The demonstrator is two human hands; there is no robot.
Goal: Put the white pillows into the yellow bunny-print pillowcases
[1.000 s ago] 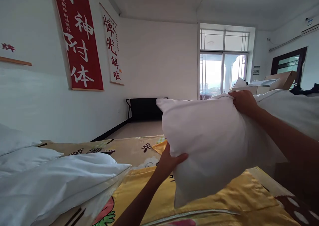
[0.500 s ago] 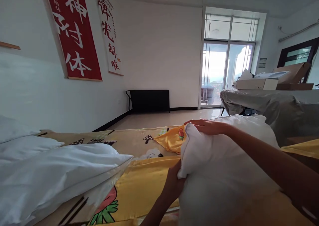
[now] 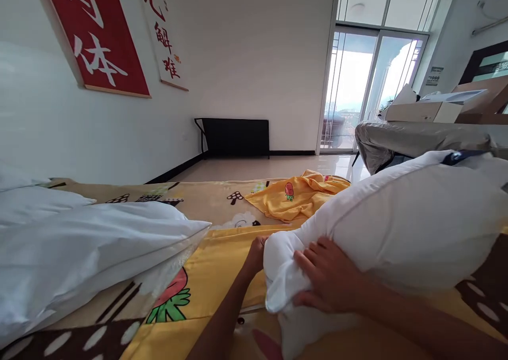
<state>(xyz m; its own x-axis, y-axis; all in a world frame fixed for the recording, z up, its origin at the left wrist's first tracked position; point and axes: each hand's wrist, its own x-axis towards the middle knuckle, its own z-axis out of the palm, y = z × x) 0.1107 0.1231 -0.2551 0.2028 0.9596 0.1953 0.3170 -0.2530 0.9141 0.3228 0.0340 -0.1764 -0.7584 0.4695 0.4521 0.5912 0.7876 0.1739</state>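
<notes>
White pillow (image 3: 397, 227) (landmark for all places below) is held up at a slant over the bed, its R end raised, its near L corner lowered & bunched. R hand (image 3: 329, 278) is laid over that bunched corner, fingers bent & slightly spread, thumb set apart below them; soft fabric is gripped btwn thumb & fingers, so a fairly narrow hold. L hand (image 3: 257, 254) is pressed against the pillow's far L edge, knuckles curled; its fingertips are hidden behind the fabric, so how tightly it's closed can't be told.

Yellow cover (image 3: 226, 264) w/ strawberry print is spread flat under the pillow & to its L. Crumpled yellow cloth (image 3: 297, 196) is seen just beyond the pillow, w/ a small strawberry motif showing. Tan patterned sheet (image 3: 206, 201) is laid beneath both, visible beyond & L of the pillow. White bedding pile (image 3: 119, 243) is stacked well L of the pillow, its pointed corner turned toward it.

Plastic-wrapped table (image 3: 428, 135) is placed behind the pillow's raised end, w/ open boxes (image 3: 416, 112) on top. Black panel (image 3: 238, 137) is stood by the wall, well beyond the pillow & to its L.
</notes>
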